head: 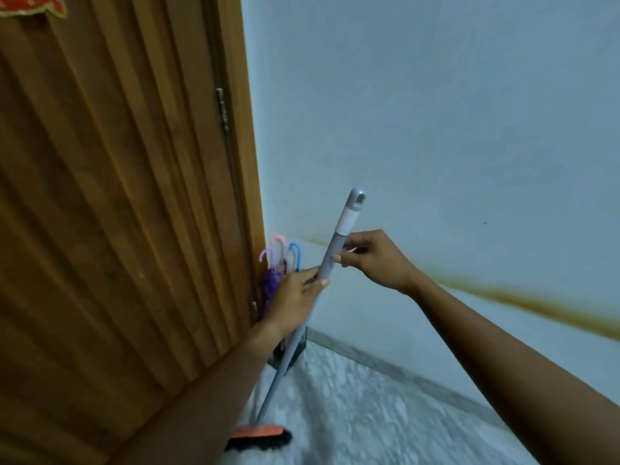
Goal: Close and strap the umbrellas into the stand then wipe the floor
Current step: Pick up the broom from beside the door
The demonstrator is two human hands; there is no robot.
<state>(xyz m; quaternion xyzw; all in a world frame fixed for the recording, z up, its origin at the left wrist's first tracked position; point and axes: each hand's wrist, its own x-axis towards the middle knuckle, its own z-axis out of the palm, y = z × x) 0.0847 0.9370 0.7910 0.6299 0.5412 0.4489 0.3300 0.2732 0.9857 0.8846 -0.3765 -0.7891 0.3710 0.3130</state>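
Note:
A long grey broom handle [339, 236] with a white grip section near its top runs down to an orange head with black bristles [260, 436] on the marbled floor [352, 407]. My left hand [295, 300] grips the handle at its middle. My right hand [372, 260] pinches it just above, below the white section. Behind the handle, closed umbrellas with purple [265, 255], pink [278, 239] and blue [295, 253] hooked handles stand in a dark stand [298, 350] in the corner, mostly hidden by my left hand.
A brown wooden door [117, 213] fills the left side, with a hinge at its right edge. A pale wall [436, 129] with a brownish streak runs along the right, ending in a grey skirting at the floor.

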